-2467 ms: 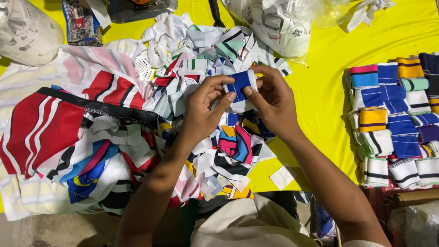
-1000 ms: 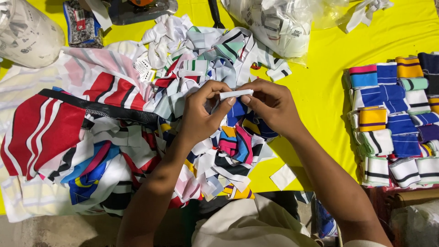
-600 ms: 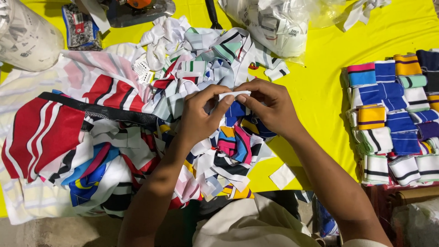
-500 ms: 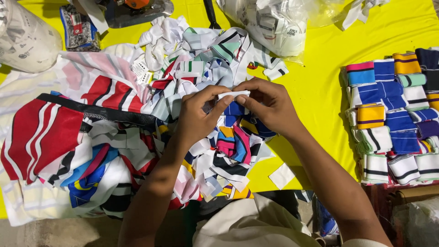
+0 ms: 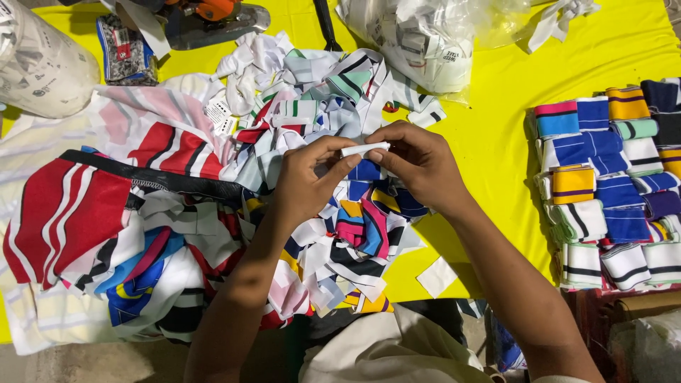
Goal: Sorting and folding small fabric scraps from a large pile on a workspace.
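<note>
Clear plastic bag (image 5: 425,42) at top; white tag (image 5: 216,112) on cloth.

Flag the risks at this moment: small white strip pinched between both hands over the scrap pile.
1. The white strip is held only at fingertips by the left hand and right hand; if it slips, it could vanish among similar white pieces in the loose fabric pile below.
2. The folded stacks sit at the yellow table edge, close to the right forearm; a sideways sweep might topple them.
</note>
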